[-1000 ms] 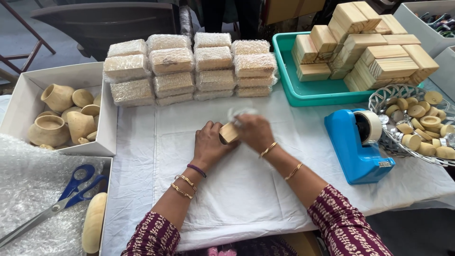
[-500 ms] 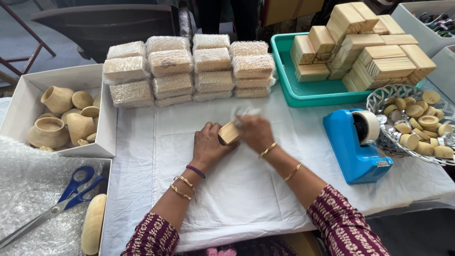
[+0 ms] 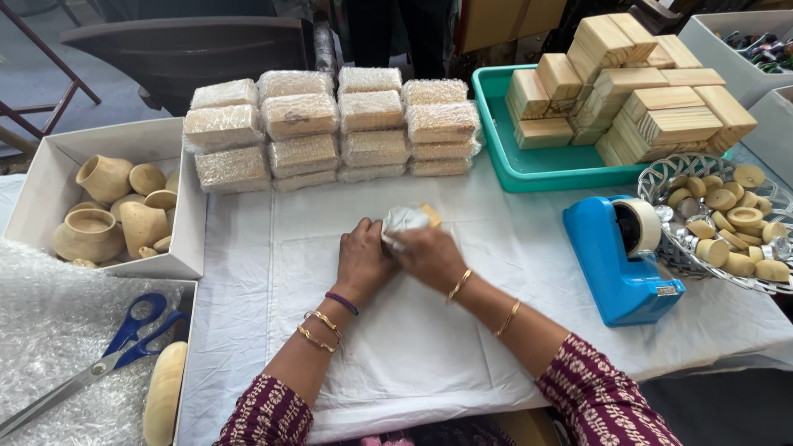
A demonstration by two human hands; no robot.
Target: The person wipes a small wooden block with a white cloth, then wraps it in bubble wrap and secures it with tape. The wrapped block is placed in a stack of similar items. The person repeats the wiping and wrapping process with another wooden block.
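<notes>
- Here, both hands were closed on one small wooden block (image 3: pixel 429 215), half covered in bubble wrap (image 3: pixel 402 223), resting on the white cloth (image 3: pixel 413 363) in the middle of the table.
- The left hand (image 3: pixel 362 260) pressed the wrap from its side with curled fingers; the right hand (image 3: pixel 429 256) gripped the bundle from the other side, and only one corner of wood showed beyond its fingers.
- The block looked stiff and light, not fragile; the wrap looked soft and a little slippery, so I judged the flat sides of the block the best place to hold, not the loose film.
- Beyond the hands stood a stack of wrapped blocks (image 3: pixel 330 128), in four columns.
- Beyond the right hand, a green tray (image 3: pixel 504 157) held bare wooden blocks (image 3: pixel 628 87), piled up.
- To the right of the right hand stood a blue tape dispenser (image 3: pixel 619 264), and past it a wire basket (image 3: pixel 661 177) with small round wooden pieces (image 3: pixel 727 231).
- To the left of the left hand, a white box (image 3: pixel 49 161) held small wooden pots (image 3: pixel 103 211).
- Nearer the person on that side lay blue scissors (image 3: pixel 124 343) on a sheet of bubble wrap (image 3: pixel 49 330).
</notes>
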